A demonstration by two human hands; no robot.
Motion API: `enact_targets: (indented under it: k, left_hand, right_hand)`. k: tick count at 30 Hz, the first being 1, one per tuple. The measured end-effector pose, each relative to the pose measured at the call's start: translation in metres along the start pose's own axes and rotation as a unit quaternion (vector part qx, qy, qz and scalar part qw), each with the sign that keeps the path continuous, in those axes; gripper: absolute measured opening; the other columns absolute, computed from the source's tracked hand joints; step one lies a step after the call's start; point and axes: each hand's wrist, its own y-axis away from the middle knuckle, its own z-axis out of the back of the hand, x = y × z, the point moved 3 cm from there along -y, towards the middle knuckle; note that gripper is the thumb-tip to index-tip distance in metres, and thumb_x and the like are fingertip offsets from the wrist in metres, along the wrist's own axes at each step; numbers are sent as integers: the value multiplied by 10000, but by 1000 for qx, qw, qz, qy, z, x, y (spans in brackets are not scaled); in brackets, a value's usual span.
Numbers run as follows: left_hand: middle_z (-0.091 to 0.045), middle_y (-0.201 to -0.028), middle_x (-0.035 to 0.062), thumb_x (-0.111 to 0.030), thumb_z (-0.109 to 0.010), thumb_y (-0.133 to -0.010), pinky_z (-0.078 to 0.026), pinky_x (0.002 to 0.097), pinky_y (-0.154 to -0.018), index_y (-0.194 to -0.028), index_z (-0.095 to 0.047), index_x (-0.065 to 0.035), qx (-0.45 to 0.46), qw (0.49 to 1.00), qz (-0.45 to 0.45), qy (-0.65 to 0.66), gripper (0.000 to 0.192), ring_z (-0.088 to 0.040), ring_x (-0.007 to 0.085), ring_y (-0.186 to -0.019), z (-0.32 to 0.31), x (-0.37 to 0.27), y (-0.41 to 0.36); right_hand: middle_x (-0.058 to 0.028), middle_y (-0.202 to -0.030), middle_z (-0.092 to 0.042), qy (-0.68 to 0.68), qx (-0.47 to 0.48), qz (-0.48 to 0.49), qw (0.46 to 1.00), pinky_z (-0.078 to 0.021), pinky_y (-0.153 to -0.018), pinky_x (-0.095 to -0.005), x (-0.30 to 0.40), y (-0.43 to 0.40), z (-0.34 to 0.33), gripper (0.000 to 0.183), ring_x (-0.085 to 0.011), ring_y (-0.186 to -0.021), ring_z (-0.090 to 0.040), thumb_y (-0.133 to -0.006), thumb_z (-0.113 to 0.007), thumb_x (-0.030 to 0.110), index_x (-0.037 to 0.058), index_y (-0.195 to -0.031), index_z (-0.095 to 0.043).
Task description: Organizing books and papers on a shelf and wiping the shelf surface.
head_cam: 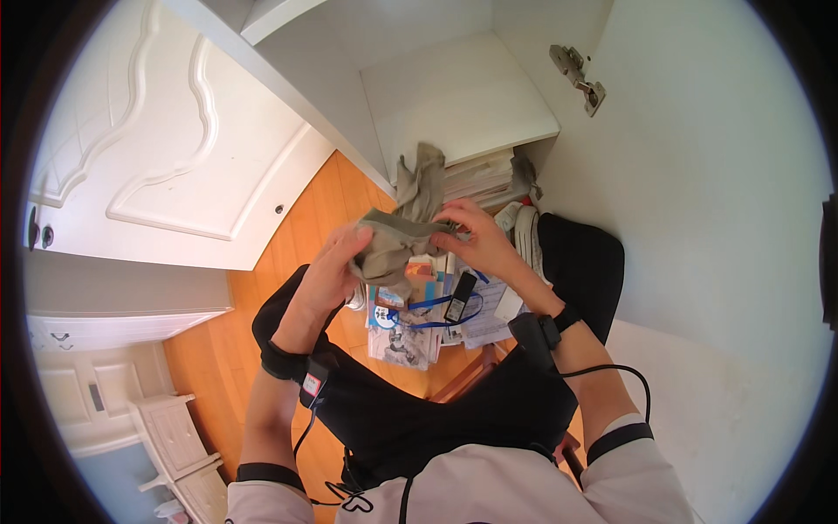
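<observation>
My left hand [335,265] grips the left side of a crumpled grey-green cloth [386,245], its thumb on top. My right hand [476,237] pinches the cloth's right end between thumb and fingers. One part of the cloth stretches up in front of the lower edge of a white cabinet shelf [458,98]. Below the cloth, near the floor, lie books and papers [399,344], with a blue lanyard [471,318] and a small black device [461,297] on them. The cloth covers part of this pile.
A stack of papers [481,180] fills the compartment under the shelf. White shoes [526,232] stand by my right knee. The open cabinet door [694,164] with a metal hinge [577,78] rises at right. White carved doors [170,131] stand at left over a wooden floor [245,367].
</observation>
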Motion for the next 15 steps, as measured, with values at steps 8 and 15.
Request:
enact_targets:
  k: [8, 15]
  left_hand:
    - [-600, -696, 60, -89, -644, -835, -433, 251, -569, -894, -646, 8, -237, 831, -110, -491, 114, -581, 152, -627, 7, -30, 18]
    - [-596, -846, 150, -70, -552, -874, -472, 321, -635, -1003, -623, -9, -280, 751, -140, -581, 159, -618, 246, -710, 4, 18, 14]
  right_hand:
    - [-115, -791, -619, -44, -81, -19, 996, -457, -601, -327, 14, 1, 10, 273, -226, -610, -561, -809, -665, 142, 5, -1031, -582]
    - [-140, -833, -625, -7, -84, -171, 982, -489, -601, -351, 8, 14, 7, 282, -219, -659, -610, -827, -604, 144, 21, -1079, -573]
